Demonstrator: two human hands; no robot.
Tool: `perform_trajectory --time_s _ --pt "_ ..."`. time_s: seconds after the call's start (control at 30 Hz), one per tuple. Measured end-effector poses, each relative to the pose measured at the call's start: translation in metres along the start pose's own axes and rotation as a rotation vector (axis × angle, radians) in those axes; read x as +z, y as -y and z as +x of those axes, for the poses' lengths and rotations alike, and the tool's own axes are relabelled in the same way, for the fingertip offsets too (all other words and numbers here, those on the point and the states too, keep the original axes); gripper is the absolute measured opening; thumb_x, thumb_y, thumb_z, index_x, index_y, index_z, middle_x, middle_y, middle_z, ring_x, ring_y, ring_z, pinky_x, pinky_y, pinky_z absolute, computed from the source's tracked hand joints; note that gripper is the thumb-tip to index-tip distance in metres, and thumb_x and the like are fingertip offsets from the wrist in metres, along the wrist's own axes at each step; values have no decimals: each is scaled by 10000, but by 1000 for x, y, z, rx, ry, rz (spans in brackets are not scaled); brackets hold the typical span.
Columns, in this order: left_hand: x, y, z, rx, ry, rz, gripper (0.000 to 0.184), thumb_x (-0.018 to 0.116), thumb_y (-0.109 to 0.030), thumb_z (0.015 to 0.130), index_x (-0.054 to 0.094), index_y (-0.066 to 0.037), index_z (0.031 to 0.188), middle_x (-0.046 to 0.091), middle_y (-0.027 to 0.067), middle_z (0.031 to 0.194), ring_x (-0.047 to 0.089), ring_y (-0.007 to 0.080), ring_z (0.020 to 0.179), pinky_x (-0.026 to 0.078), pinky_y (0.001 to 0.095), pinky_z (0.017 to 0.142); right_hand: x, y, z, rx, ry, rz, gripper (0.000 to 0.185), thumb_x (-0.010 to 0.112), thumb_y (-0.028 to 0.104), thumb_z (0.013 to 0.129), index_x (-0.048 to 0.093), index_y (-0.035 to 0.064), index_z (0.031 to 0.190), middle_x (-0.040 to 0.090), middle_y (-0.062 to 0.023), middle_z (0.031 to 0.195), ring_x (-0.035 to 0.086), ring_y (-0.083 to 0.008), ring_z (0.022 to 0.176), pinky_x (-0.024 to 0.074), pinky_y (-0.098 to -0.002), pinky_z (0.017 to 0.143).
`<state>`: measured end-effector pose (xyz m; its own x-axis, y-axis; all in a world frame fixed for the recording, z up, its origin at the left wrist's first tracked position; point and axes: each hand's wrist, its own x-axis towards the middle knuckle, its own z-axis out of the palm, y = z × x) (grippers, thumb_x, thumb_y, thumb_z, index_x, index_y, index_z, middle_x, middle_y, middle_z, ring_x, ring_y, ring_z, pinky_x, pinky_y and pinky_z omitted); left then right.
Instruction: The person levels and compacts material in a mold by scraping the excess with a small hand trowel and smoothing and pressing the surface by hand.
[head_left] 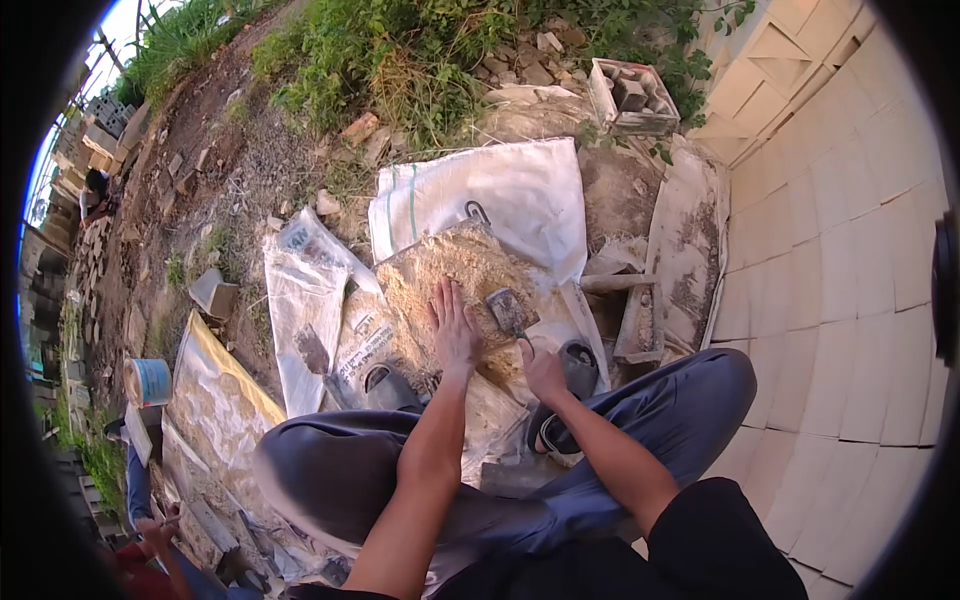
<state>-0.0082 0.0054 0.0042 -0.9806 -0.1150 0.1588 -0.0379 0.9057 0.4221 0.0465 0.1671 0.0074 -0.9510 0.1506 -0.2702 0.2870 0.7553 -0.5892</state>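
My left hand (455, 328) lies with its fingers stretched out on a layer of tan, crumbly, sand-like material (415, 275). My right hand (543, 370) is closed around the handle of a small trowel (509, 311). The trowel's squarish grey blade rests over the right part of the tan material, a short way from my left hand. Beneath and beyond the material spreads a white woven sack (520, 195) with a metal ring or hook-like piece (477, 212) near the material's far edge. Sandals are on both my feet, one on either side of the material.
At right rises a wall of stacked pale blocks (830, 300). A wooden tray (640, 320) lies right of my feet, and a box with blocks (634, 95) stands farther back. Another trowel (312, 350), a bucket (150, 382) and another person's hands (158, 530) are at left.
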Motion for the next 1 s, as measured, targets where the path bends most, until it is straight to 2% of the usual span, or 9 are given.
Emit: perform_trajectory --time_s 0.17,0.27,0.33,0.37,0.5,0.7,0.8,0.93,1.0 --pt "6 2 0 -1 -9 24 519 205 -254 967 211 -24 1432 146 107 1518 93 240 1411 43 403 1142 -24 22 9 -74 -48 117 609 425 482 925 593 -43 667 557 -299 704 554 -474 704 409 -533 624" --pt "1 -1 0 -9 -6 -42 517 208 -252 968 215 -22 1431 150 108 1517 99 241 1409 47 405 1141 -34 38 3 -66 -71 258 597 413 494 920 652 -43 817 575 -320 735 577 -475 779 440 -535 717" --pt "4 3 -5 13 -11 11 517 209 -251 968 209 -26 1433 147 103 1519 97 240 1410 46 405 1141 -17 17 0 -60 -60 123 616 399 507 920 656 -42 814 589 -311 752 586 -465 791 451 -523 732" --pt "4 2 -2 2 -11 -5 518 211 -250 967 206 -23 1433 144 103 1519 94 239 1411 45 405 1140 -2 -3 3 66 88 -18 629 382 520 921 660 -38 835 606 -299 780 596 -454 811 462 -513 752" --pt "5 -1 -6 -17 8 1 520 211 -244 966 190 -22 1437 140 105 1520 82 236 1413 41 404 1140 -10 10 1 11 -14 17 647 402 518 916 654 -57 764 565 -323 721 582 -465 748 448 -521 673" --pt "-1 -2 0 -20 14 -36 531 203 -273 970 186 -19 1436 137 99 1521 87 230 1412 41 402 1142 -32 45 0 -100 -183 221 630 414 521 913 655 -33 733 568 -310 713 579 -468 729 446 -515 655" --pt "4 0 0 -12 -1 -15 537 213 -280 969 182 -19 1437 147 99 1519 86 232 1412 41 403 1142 8 -10 1 15 -20 -74 616 428 514 912 649 -29 724 568 -297 699 573 -469 694 435 -519 635" --pt "10 -9 0 -51 -16 -76 538 217 -282 968 189 -15 1434 150 113 1516 80 243 1412 36 410 1141 6 -13 9 17 -41 -52 632 435 510 912 634 -45 683 558 -295 679 569 -465 669 433 -505 611" --pt "22 -17 13 -76 -128 25 540 214 -286 969 191 -9 1433 142 132 1514 72 257 1412 28 418 1139 -5 1 22 -48 -69 87 613 401 484 931 636 -49 740 579 -295 694 579 -466 721 458 -505 655"
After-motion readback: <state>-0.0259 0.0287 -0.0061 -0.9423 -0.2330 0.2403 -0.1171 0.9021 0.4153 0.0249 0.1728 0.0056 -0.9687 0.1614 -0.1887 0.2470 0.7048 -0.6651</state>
